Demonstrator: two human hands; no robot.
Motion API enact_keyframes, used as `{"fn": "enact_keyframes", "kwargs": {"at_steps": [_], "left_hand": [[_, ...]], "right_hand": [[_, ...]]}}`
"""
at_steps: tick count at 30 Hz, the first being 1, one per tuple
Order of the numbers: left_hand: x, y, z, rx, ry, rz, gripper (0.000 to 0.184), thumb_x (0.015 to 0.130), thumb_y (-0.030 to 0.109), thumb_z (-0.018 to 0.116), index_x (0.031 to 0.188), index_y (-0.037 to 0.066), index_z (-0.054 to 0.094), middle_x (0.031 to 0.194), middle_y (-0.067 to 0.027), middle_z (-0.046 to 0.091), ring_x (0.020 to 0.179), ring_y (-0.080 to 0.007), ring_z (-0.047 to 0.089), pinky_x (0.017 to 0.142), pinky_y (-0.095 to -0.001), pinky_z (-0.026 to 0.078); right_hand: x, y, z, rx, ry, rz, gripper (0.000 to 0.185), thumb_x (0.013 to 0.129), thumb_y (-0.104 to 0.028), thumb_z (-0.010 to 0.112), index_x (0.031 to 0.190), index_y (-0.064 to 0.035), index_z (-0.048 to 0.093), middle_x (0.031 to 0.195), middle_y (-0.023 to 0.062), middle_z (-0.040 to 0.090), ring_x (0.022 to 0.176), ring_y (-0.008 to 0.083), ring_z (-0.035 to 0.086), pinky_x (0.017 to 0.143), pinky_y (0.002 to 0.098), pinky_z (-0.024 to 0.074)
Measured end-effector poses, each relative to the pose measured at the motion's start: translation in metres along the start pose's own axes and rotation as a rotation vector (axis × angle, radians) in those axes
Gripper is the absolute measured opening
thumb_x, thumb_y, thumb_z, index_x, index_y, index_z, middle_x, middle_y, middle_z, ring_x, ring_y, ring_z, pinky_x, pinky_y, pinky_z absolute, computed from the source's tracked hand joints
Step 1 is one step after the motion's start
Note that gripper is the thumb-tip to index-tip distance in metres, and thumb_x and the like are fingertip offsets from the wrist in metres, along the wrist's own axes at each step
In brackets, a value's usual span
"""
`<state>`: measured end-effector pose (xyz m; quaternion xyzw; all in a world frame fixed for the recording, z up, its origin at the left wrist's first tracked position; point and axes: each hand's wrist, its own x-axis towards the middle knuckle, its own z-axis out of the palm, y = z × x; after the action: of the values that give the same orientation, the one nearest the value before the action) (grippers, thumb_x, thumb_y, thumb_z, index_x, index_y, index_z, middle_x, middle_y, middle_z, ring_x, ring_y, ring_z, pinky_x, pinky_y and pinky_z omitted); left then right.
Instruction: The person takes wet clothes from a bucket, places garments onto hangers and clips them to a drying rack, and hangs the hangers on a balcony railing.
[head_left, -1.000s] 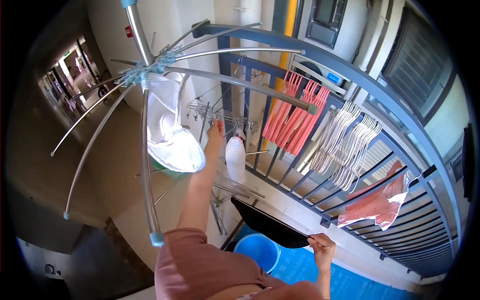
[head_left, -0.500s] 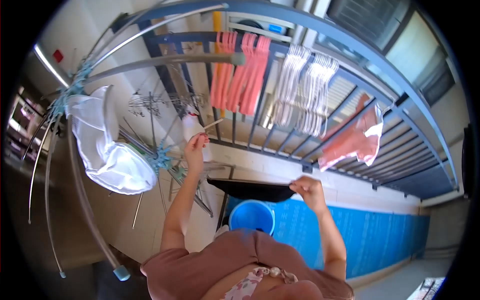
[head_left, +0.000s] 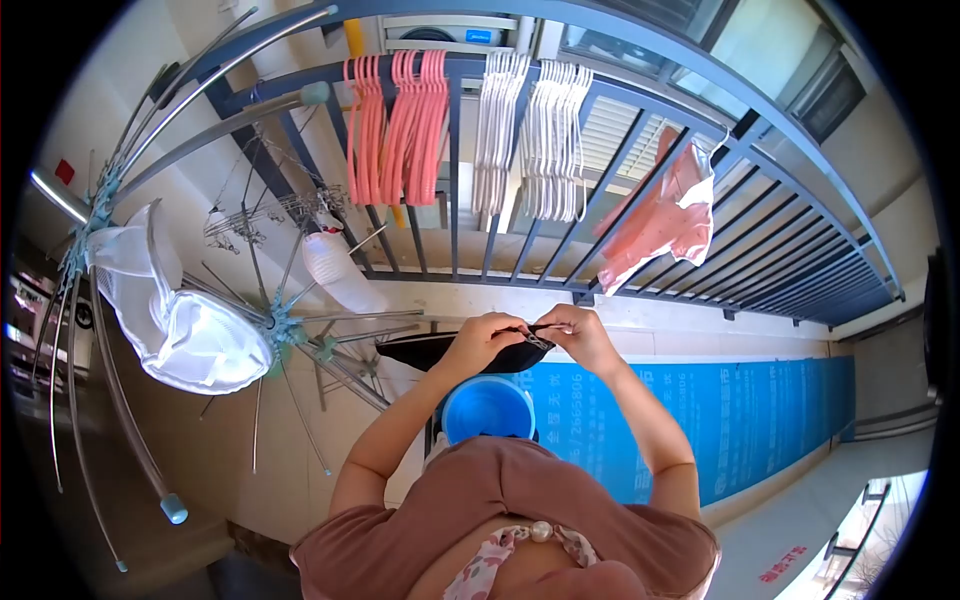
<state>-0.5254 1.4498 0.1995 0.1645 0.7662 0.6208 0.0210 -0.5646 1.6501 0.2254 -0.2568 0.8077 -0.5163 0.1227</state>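
Observation:
A dark cloth (head_left: 435, 352) is stretched sideways in front of my body, sagging a little in the middle. My right hand (head_left: 583, 338) pinches its right end. My left hand (head_left: 485, 343) has come up against the same end, its fingers closed close to the right fingertips. A small, dark, shiny piece like a clip (head_left: 538, 338) shows between the two hands; its exact form is hard to see. What supports the cloth's left end cannot be made out. Just below sits a blue bucket (head_left: 489, 410).
Folding metal racks (head_left: 270, 325) spread their arms at left, one bearing a white mesh piece (head_left: 205, 340). Pink hangers (head_left: 412, 130), white hangers (head_left: 555, 140) and a pink garment (head_left: 665, 225) hang on the railing (head_left: 640, 97). A white bottle (head_left: 340, 272) stands behind; blue sheeting (head_left: 690, 420) covers the floor.
My left hand has moved right and down from beside the white bottle to the cloth's right end. My right hand has shifted left and up with the cloth. The view has turned slightly.

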Motion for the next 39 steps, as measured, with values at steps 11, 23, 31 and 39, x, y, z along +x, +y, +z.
{"fn": "enact_keyframes", "kwargs": {"at_steps": [11,23,31,39], "left_hand": [[-0.006,0.000,0.021,-0.012,-0.005,0.117,0.020,0.077,0.004,0.063,0.096,0.002,0.063,0.092,-0.0105,0.065,0.080,-0.0210,0.061,0.071,-0.0276,0.047],[-0.021,-0.006,0.026,0.127,-0.003,0.214,0.026,0.075,0.005,0.064,0.101,0.004,0.062,0.094,-0.0112,0.064,0.080,-0.0241,0.059,0.070,-0.0296,0.047],[-0.027,-0.012,0.036,0.036,0.099,0.197,0.025,0.076,0.002,0.063,0.101,0.001,0.062,0.094,-0.0110,0.065,0.080,-0.0223,0.060,0.071,-0.0290,0.047],[-0.032,-0.007,0.039,0.129,0.098,0.241,0.025,0.075,0.002,0.063,0.100,0.000,0.061,0.096,-0.0129,0.063,0.081,-0.0254,0.059,0.072,-0.0305,0.047]], "right_hand": [[-0.029,0.004,-0.028,0.492,-0.153,0.227,0.025,0.079,0.007,0.058,0.103,0.0003,0.059,0.095,0.0060,0.062,0.088,0.0103,0.057,0.076,0.0225,0.0468],[-0.042,-0.001,-0.005,0.108,0.122,0.020,0.018,0.076,0.007,0.063,0.093,0.0010,0.062,0.086,0.0056,0.063,0.077,0.0100,0.059,0.069,0.0225,0.0486],[-0.043,-0.006,0.006,-0.289,0.260,-0.312,0.015,0.074,0.008,0.060,0.086,0.0000,0.060,0.080,0.0114,0.055,0.073,0.0263,0.055,0.063,0.0312,0.0448],[-0.051,0.000,0.014,-0.100,0.233,-0.165,0.008,0.077,0.005,0.059,0.082,0.0000,0.056,0.079,0.0089,0.051,0.071,0.0210,0.051,0.061,0.0280,0.0421]]}}
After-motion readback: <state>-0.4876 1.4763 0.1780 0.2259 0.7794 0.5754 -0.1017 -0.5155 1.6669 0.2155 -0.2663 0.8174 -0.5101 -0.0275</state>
